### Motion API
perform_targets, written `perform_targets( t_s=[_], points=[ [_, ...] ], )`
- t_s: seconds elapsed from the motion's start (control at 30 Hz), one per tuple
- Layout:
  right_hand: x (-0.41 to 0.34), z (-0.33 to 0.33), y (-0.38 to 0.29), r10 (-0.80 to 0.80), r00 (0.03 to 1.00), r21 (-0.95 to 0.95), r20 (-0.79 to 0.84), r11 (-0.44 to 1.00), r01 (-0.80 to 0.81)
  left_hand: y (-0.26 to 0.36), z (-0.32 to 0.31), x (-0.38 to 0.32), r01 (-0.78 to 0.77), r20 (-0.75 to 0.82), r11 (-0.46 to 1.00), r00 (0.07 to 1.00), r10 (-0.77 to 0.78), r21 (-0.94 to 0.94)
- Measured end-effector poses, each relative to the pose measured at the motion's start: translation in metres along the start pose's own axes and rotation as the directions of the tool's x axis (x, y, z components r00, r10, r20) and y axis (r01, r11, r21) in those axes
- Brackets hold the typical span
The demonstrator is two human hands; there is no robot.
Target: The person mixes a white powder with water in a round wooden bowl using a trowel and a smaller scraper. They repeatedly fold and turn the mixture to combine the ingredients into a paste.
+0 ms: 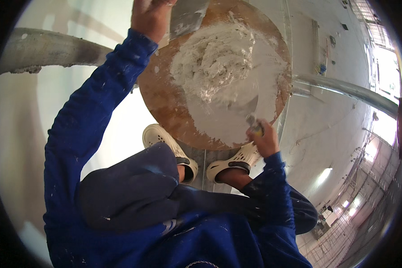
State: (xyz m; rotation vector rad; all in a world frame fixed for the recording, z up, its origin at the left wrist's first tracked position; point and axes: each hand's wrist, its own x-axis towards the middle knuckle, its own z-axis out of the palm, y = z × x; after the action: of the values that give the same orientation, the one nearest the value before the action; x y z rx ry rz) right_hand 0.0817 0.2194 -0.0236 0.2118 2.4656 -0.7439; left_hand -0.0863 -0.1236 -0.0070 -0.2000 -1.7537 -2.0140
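A round brown board (164,100) lies before me, bearing a heap of wet white plaster (217,57) with a smooth smear around its near and right sides. My right hand (264,137) grips the handle of a trowel or putty knife (251,119); its blade rests in the thin plaster at the board's near right part. My left hand (152,16) is raised at the top edge, its fingers largely cut off. Beside it, a flat grey metal plate or blade (188,16) overlaps the board's far left rim; whether the hand holds it is unclear.
Both my feet, in cream clogs (159,135), stand at the board's near edge on a grey plank (201,167). A plaster-crusted tube (57,48) runs at the left, a metal tube (348,92) at the right. The floor and a bright hall show far below at right.
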Motion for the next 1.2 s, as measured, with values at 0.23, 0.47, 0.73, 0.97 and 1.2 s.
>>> perform_targets(
  t_s=[0.23, 0.47, 0.73, 0.97, 1.2],
  points=[
    [-0.035, 0.126, 0.031, 0.086, 0.990, 0.315, 0.112, 0.942, -0.117, -0.006, 0.013, 0.001, 0.050, 0.041, 0.998, 0.998, -0.048, -0.040],
    [0.015, 0.139, -0.051, 0.114, 0.977, 0.611, 0.179, 0.766, -0.201, -0.005, 0.019, 0.003, 0.009, 0.068, 0.998, 0.998, -0.004, -0.069],
    [0.031, 0.041, -0.100, 0.071, 0.917, 0.898, 0.393, 0.184, -0.399, 0.013, 0.010, 0.010, -0.021, 0.022, 0.997, 1.000, 0.023, -0.079],
    [0.036, -0.020, -0.095, -0.059, 0.904, 0.906, 0.423, 0.063, -0.419, 0.018, 0.006, 0.014, -0.058, -0.001, 0.998, 0.998, 0.058, -0.035],
    [-0.010, 0.036, -0.068, 0.000, 0.953, 0.867, 0.304, 0.414, -0.277, 0.019, -0.004, 0.013, -0.021, -0.039, 1.000, 0.999, 0.022, 0.021]
  ],
)
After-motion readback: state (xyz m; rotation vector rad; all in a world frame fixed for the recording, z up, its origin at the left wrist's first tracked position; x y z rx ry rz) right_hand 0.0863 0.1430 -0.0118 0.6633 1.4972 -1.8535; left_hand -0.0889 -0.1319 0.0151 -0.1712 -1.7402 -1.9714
